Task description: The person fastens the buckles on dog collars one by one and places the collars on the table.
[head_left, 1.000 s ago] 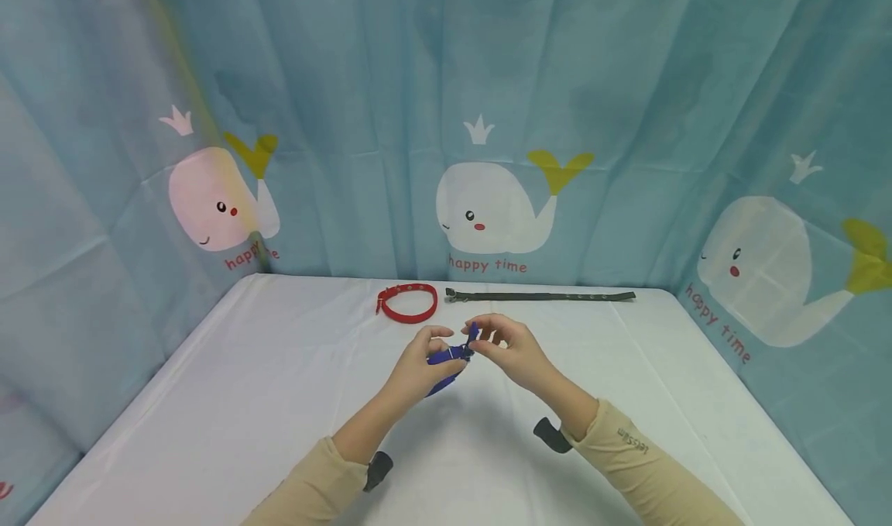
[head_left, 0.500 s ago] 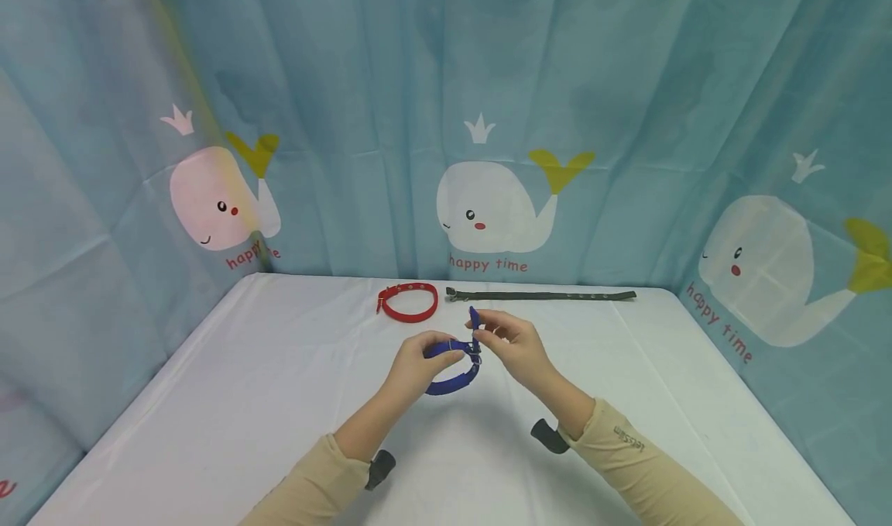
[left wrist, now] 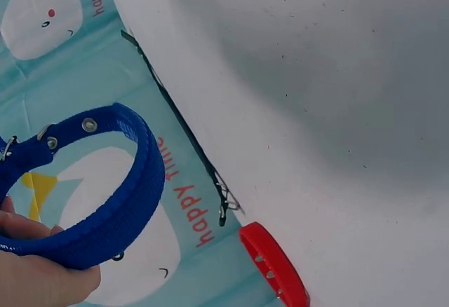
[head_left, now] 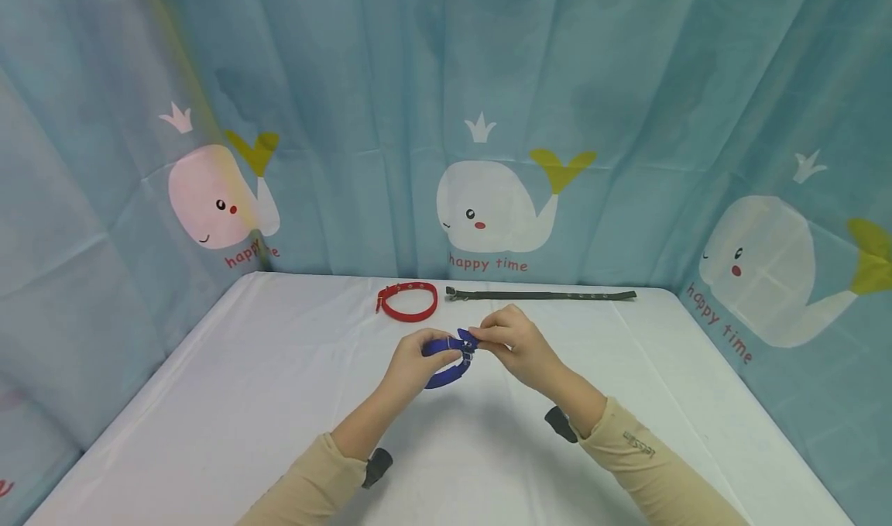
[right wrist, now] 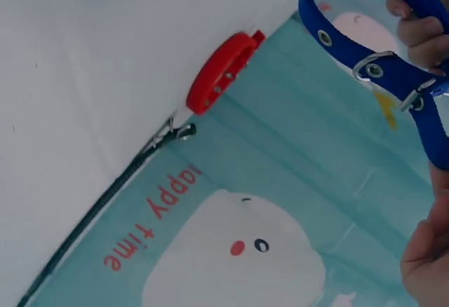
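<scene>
A blue pet collar [head_left: 446, 376] with metal eyelets and a buckle is held in the air, bent into a loop. My left hand [head_left: 409, 365] grips its padded band between thumb and fingers on the left side. At the loop's right side my right hand [head_left: 521, 349] pinches the collar's strap near the buckle. The strap's free end [head_left: 467, 338] sticks up beside the right fingertips. Seen from the right wrist, the strap passes through the buckle [right wrist: 419, 94], and a D-ring [right wrist: 370, 65] hangs near it. The left wrist view shows the band [left wrist: 147, 174] above my left thumb.
A red collar [head_left: 411, 317], fastened into a loop, lies at the table's back. Right of it a dark green collar [head_left: 543, 296] lies stretched straight along the back edge. The white-covered table [head_left: 279, 402] meets a blue curtain [head_left: 390, 123] with whale prints.
The right hand first drew the strap's free end upward; now it has come down and right, close to the buckle, and the end leans left. The loop shows more openly than a second ago.
</scene>
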A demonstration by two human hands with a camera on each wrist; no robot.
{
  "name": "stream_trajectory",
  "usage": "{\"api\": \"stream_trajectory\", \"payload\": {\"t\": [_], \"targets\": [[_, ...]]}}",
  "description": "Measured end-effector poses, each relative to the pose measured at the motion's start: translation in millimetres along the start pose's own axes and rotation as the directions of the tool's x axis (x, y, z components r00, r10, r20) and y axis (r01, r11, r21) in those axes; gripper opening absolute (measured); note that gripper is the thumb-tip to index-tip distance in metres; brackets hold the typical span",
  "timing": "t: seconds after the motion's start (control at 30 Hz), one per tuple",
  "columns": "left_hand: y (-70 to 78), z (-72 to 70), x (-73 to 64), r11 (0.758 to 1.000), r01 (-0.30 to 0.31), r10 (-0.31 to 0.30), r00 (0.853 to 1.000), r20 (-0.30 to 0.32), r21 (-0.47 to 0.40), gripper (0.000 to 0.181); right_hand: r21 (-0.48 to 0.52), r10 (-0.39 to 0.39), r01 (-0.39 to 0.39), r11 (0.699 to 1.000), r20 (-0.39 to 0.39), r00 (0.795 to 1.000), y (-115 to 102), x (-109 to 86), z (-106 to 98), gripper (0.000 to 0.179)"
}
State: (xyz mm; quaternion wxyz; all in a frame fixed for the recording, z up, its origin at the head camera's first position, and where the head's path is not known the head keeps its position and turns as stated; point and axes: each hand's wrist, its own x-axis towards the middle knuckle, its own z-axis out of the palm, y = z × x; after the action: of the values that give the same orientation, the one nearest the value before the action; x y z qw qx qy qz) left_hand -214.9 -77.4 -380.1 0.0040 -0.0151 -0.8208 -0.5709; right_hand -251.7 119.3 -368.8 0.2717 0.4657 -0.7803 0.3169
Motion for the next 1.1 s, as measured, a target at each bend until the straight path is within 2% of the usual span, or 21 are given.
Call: {"api": "stream_trajectory", "payload": {"t": [0.2, 0.4, 0.77, 1.1], "targets": [[-0.2, 0.8, -0.5, 1.000, -0.015, 0.015, 1.000, -0.013, 0.004, 0.036, -0.119, -0.049, 0.055, 0.991, 0.058, 0.997, -2.9, 1.1, -1.0, 0.024], [-2.2, 3.0, 0.7, 1.000, -0.028, 0.027, 0.999, -0.034, -0.012, 0.033, -0.168, -0.019, 0.035, 0.985, 0.095, 0.995, -6.0, 1.4, -0.9, 0.023], [-6.0, 3.9, 3.7, 0.999, -0.032, 0.032, 0.998, -0.047, 0.001, 0.032, -0.200, -0.010, 0.037, 0.979, 0.134, 0.991, -7.7, 2.4, 0.4, 0.022], [-6.7, 3.6, 2.7, 0.999, -0.032, 0.033, 0.998, -0.056, 0.016, 0.027, -0.168, 0.003, 0.028, 0.985, 0.178, 0.984, -8.5, 3.1, 0.0, 0.023]]}}
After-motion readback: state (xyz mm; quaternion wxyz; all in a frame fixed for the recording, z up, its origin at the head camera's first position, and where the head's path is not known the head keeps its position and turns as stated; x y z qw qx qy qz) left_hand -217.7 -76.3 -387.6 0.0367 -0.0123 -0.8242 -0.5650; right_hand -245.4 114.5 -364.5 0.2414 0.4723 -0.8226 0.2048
